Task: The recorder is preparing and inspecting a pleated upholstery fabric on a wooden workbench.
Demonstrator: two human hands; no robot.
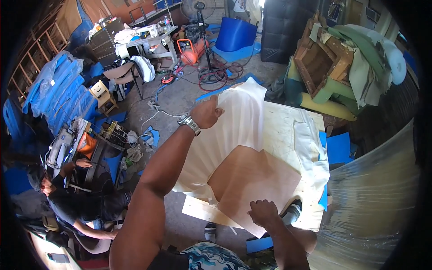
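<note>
The left hand (207,112) pinches the white cloth (240,119) — the right hand (264,213) makes a loose fist, contents unclear — brown sheet (256,173) between them.

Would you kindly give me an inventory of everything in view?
Fabric: one, white, centre
Thin sheet: one, brown, lower centre
Wooden board: one, pale, centre
Sewing machine: one, white, upper left
Pedestal fan: one, black, top
Air compressor: one, orange, top
Curved panel: one, blue, top
Stool: one, pale, left
Wrapped stack: one, blue, left
Furniture frame: one, brown, upper right
Seated person: one, black top, lower left
Wristwatch: one, silver, left wrist
Left hand: one, bare, on fabric
Right hand: one, bare, above sheet
</note>
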